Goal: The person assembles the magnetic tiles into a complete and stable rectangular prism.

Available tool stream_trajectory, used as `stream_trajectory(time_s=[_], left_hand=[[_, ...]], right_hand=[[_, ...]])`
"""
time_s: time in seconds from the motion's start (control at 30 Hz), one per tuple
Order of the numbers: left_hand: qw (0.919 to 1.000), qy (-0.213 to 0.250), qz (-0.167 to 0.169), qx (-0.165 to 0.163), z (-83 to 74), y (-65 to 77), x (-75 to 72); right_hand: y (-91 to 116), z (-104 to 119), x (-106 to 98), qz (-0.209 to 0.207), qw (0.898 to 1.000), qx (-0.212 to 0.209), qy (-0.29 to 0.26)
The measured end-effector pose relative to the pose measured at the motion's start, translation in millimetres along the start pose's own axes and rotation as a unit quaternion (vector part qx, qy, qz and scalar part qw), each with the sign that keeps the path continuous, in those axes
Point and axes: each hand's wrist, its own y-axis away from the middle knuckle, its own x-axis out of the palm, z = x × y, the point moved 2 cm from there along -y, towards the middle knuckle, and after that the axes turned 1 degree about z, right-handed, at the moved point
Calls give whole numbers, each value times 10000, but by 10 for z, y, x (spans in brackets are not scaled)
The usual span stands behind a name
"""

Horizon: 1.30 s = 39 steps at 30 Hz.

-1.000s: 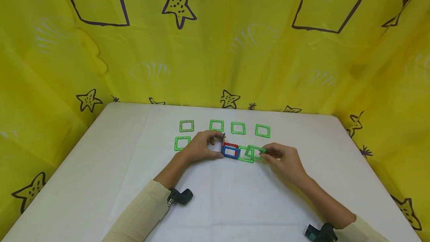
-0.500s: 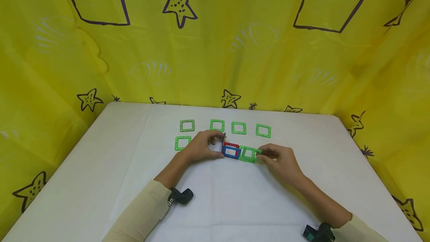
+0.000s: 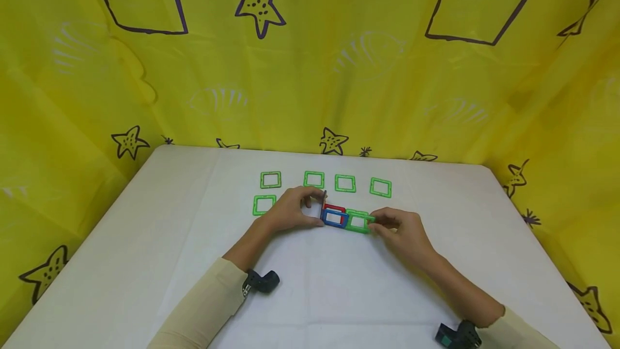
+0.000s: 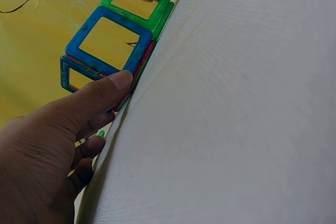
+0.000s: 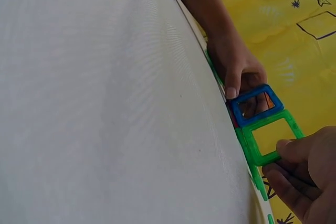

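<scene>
A small build of square magnetic tiles stands mid-table: a red tile point(image 3: 335, 207) lies at its base, a blue tile point(image 4: 84, 28) stands upright at the front, and another dark blue-edged tile point(image 3: 323, 206) stands on its left side. My left hand point(image 3: 294, 210) holds this left end, thumb at the blue tile's lower corner and fingertips at the top of the side tile. With thumb and fingers my right hand point(image 3: 402, 228) pinches a green tile point(image 5: 250, 143) by its outer edge. That tile stands beside the blue one, above a second green tile point(image 4: 165, 20) at the base.
Behind the build lies a row of loose green tiles, among them a far-left one point(image 3: 270, 180), a middle one point(image 3: 345, 176) and a far-right one point(image 3: 381, 187). Another green tile point(image 3: 263, 205) lies beside my left forearm. A yellow patterned curtain point(image 3: 300, 69) surrounds the white table point(image 3: 290, 295).
My right hand has moved left, bringing the green tile from an overlapping tilt to the blue tile's side, over the base green tile. My left hand keeps its hold.
</scene>
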Motion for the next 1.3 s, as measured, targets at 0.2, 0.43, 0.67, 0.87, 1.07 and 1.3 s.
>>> stream_trajectory(time_s=[0.2, 0.43, 0.67, 0.87, 1.07, 1.3], left_hand=[[10000, 22, 1, 61, 8, -2, -2], [10000, 8, -8, 67, -2, -1, -3], [10000, 44, -78, -25, -14, 2, 6], [9996, 167, -202, 60, -34, 13, 8], [9996, 152, -87, 209, -41, 9, 20], [9991, 152, -128, 379, -59, 2, 12]], right_hand=[[8, -4, 0, 22, 10000, -47, 42], [13, -2, 6, 140, 9999, -15, 48], [3, -21, 28, 485, 9983, 193, 257], [-10, -32, 52, 901, 9930, 252, 715], [3, 12, 66, 1166, 9896, 349, 762], [31, 73, 122, 1396, 9874, 87, 739]])
